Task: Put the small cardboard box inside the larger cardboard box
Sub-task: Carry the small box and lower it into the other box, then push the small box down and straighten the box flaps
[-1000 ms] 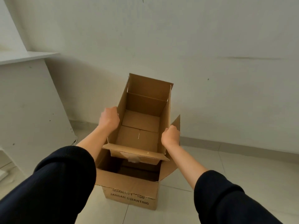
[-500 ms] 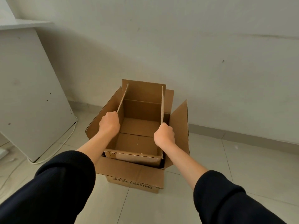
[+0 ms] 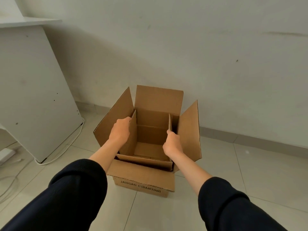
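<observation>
Your left hand (image 3: 120, 130) and right hand (image 3: 172, 144) fingers pinch the small box (image 3: 150, 135) side flaps, which sits between them inside the larger box (image 3: 143, 177).

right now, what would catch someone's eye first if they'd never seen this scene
The eye lands on the larger cardboard box on the tiled floor by the wall, flaps splayed open, with the small cardboard box sunk inside it. Next come the two bare hands: the left hand and right hand each grip an upright side flap of the small box. A white cabinet stands at the left.
</observation>
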{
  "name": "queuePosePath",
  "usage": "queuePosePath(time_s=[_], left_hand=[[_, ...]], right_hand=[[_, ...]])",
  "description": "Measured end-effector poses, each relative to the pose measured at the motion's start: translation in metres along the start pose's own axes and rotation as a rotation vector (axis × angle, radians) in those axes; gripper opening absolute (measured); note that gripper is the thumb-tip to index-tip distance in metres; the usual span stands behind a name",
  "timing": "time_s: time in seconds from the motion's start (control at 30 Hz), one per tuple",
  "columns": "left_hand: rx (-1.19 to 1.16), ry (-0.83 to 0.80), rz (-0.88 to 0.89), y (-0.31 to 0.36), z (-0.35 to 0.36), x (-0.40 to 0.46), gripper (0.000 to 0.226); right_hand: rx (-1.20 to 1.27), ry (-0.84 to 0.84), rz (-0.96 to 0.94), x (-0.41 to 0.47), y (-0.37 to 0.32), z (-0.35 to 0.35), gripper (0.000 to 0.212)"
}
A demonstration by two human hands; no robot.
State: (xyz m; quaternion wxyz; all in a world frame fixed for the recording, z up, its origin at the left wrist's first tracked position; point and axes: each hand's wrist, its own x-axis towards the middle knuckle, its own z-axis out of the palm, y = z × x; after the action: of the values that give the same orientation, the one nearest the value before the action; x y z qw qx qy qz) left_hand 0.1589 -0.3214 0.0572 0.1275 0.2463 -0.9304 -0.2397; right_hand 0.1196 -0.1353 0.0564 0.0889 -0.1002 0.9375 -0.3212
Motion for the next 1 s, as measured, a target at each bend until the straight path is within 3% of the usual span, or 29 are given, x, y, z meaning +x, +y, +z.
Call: queuePosePath(time_s=[0.33, 0.47, 0.57, 0.73, 0.87, 1.0], left_hand=[[0.092, 0.003, 0.042, -0.016, -0.002, 0.005, 0.041], [0.219, 0.087, 0.120, -0.023, -0.006, 0.005, 0.038], [0.424, 0.159, 0.130, -0.034, -0.006, 0.004, 0.054], [0.540, 0.155, -0.046, -0.048, -0.003, 0.002, 0.082], [0.523, 0.183, -0.060, -0.041, -0.010, 0.005, 0.088], [0.397, 0.212, -0.077, -0.026, -0.018, 0.006, 0.082]], right_hand=[[0.047, 0.088, -0.078, 0.024, 0.014, -0.005, 0.048], [-0.327, 0.329, -0.210, 0.038, 0.035, -0.020, 0.046], [-0.466, 0.344, -0.099, 0.040, 0.050, -0.023, 0.066], [-0.357, 0.374, 0.025, 0.045, 0.064, -0.028, 0.080], [-0.083, 0.286, 0.265, 0.056, 0.062, -0.045, 0.076], [-0.023, 0.096, 0.346, 0.058, 0.064, -0.050, 0.043]])
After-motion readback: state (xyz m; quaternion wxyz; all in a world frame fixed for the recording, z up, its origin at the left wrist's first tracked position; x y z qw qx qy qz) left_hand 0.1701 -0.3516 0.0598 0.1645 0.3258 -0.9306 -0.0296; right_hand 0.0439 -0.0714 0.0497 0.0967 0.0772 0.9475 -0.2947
